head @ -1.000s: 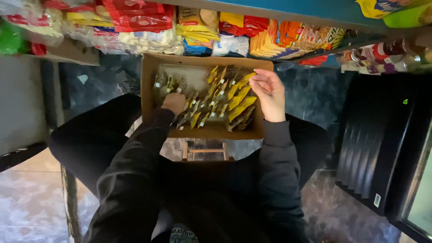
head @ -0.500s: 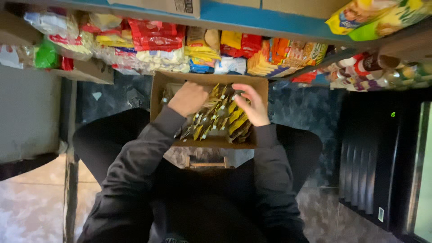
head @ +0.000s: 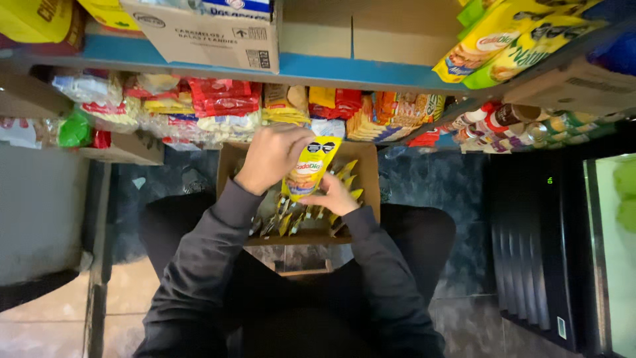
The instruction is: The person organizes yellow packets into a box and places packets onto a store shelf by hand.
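We note 1 yellow pouch (head: 310,169) held upright above the far half of an open cardboard box (head: 366,174), which rests on the person's lap. The left hand (head: 273,156) grips the pouch at its upper left edge, fingers curled over the top and closed on it. The right hand (head: 333,195) meets the pouch from below, with its fingers (head: 317,197) touching the bottom edge; we cannot tell whether they pinch the pouch or only steady it. The 2 hands sit close together, the left higher and nearer the shelf, the right lower and nearer the body, with the pouch between them.

Inside the box we see more pouches (head: 298,219) of the same yellow kind, standing on edge in tilted rows across the near half and along the right wall. The count cannot be made out, since the hands and the raised pouch cover part of them. The box's near edge lies over the knees, and its far edge comes close to the lower shelf.

That lower shelf carries a row of snack packets (head: 218,99) in red, yellow and white, just beyond the left hand. To the right, a cluster of small bottles (head: 510,122) lies on a slanted rack. Above, a blue shelf edge (head: 344,66) bears a white carton (head: 199,33) at the left and green and yellow bags (head: 503,40) at the right. Both arms wear dark grey sleeves (head: 199,265).
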